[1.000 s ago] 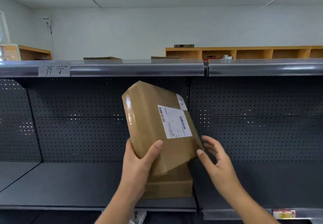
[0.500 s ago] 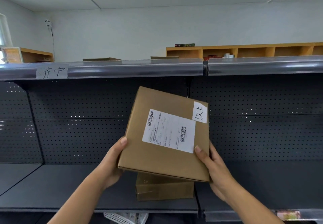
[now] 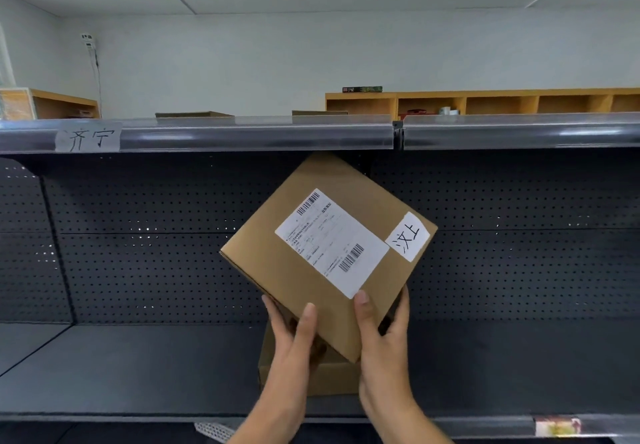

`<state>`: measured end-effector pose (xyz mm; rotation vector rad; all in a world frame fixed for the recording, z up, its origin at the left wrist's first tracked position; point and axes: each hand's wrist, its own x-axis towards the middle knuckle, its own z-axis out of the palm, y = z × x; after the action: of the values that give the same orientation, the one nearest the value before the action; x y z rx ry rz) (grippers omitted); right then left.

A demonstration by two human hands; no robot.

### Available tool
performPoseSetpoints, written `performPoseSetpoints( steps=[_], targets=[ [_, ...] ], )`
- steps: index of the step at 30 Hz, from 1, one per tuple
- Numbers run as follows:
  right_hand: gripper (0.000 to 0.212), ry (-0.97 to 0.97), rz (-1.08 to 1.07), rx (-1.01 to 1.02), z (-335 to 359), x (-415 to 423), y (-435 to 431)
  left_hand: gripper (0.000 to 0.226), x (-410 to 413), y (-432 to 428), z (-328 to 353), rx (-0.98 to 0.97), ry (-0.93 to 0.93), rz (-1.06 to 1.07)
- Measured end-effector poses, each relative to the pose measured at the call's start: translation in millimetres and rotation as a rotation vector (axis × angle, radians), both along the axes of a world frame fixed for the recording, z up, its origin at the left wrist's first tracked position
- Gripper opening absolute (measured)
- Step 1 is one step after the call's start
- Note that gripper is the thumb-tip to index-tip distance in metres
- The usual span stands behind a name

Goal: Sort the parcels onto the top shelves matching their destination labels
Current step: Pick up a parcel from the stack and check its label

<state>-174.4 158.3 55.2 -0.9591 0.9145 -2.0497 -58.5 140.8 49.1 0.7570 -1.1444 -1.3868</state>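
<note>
A flat brown cardboard parcel (image 3: 277,263) is held up in front of the shelving, turned diamond-wise, its top corner just under the top shelf edge (image 3: 263,135). It carries a white shipping label and a small handwritten tag (image 3: 408,236) reading 汶上. My left hand (image 3: 294,336) and my right hand (image 3: 384,336) both grip its lower corner, thumbs on the front. A second brown parcel (image 3: 332,379) lies on the lower shelf (image 3: 138,367) behind my hands, mostly hidden. A paper tag (image 3: 89,137) reading 齐宁 is stuck on the top shelf edge at the left.
Two flat cardboard parcels (image 3: 194,114) (image 3: 318,112) lie on the top shelf, seen edge-on. Dark perforated panels back the shelving. Wooden cubby shelves (image 3: 485,104) stand against the far wall. A small coloured tag (image 3: 557,426) is on the lower shelf edge at the right.
The parcel has been rotated clockwise and lifted toward the top shelf. Both hands have slid together onto its lower corner.
</note>
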Motion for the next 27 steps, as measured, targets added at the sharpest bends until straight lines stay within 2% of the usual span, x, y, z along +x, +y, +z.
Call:
performPoseSetpoints(
  steps=[2,5,7,11,14,17,19,21,23,27],
  targets=[
    [0.074,0.031,0.013,0.013,-4,8,6,0.117,-8,4,6,-0.024,-0.006,0.087],
    [0.078,0.093,0.036,0.029,-10,8,9,0.103,-11,1,15,-0.053,-0.014,0.213],
    [0.081,0.122,0.044,0.073,-11,-1,11,0.102,-2,-4,22,-0.057,-0.036,0.233],
    [0.109,0.123,-0.027,0.156,-8,-38,18,0.092,30,-15,25,-0.011,-0.053,0.172],
    [0.096,0.236,-0.076,0.239,2,-72,18,0.081,54,-21,26,0.037,-0.069,0.111],
    [0.075,0.33,0.021,0.229,12,-94,17,0.075,72,-24,36,0.052,-0.108,0.052],
    [0.081,0.312,0.156,0.156,16,-96,21,0.071,80,-25,44,0.049,-0.137,0.013],
    [0.076,0.294,0.244,0.114,20,-93,25,0.069,84,-27,51,0.023,-0.171,-0.014],
    [0.064,0.29,0.267,0.092,19,-89,26,0.071,85,-27,59,-0.012,-0.196,-0.021],
    [0.065,0.258,0.219,0.06,16,-85,27,0.066,83,-19,70,-0.064,-0.194,0.002]
  ],
)
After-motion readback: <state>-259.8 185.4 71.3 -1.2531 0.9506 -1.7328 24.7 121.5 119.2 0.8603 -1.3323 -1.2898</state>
